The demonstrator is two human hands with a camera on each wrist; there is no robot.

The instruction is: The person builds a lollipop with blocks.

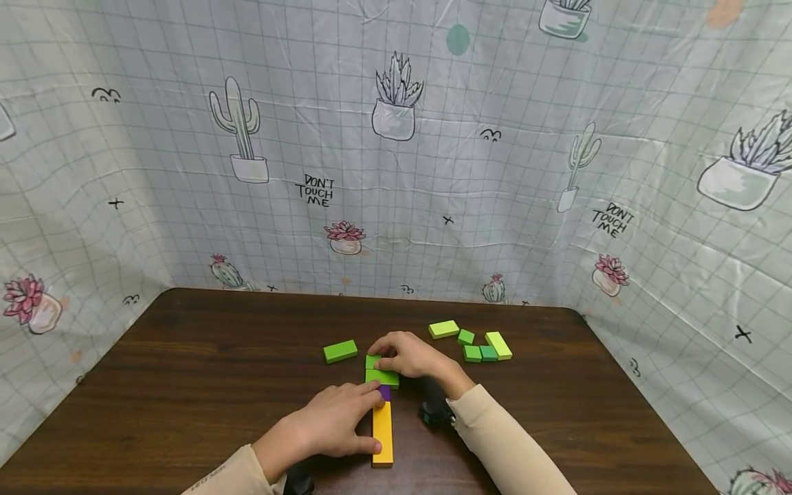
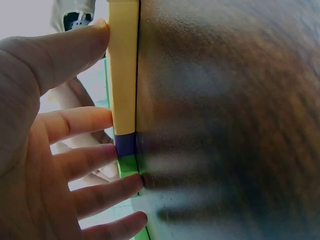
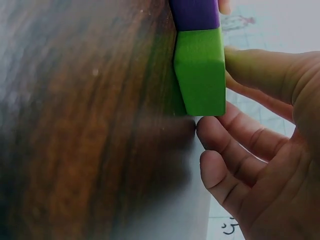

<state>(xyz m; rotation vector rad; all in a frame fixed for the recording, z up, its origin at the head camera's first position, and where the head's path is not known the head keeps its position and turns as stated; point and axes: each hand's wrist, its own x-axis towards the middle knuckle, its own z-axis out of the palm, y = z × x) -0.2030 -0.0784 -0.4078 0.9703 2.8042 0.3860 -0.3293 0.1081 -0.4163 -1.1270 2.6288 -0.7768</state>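
Long orange block (image 1: pixel 383 440) lies flat on the brown wooden table (image 1: pixel 204 385), a purple block (image 1: pixel 386 393) at its far end, then a crosswise green block (image 1: pixel 382 377) and a small green block (image 1: pixel 371 361) farther beyond it. Your left hand (image 1: pixel 334 416) is spread, thumb and index finger touching its left side. Your right hand (image 1: pixel 411 355), beyond it, pinches the small green block. Beyond it, a loose green block (image 1: pixel 340 351) lies left, two yellow-green blocks (image 1: pixel 444 330) right.
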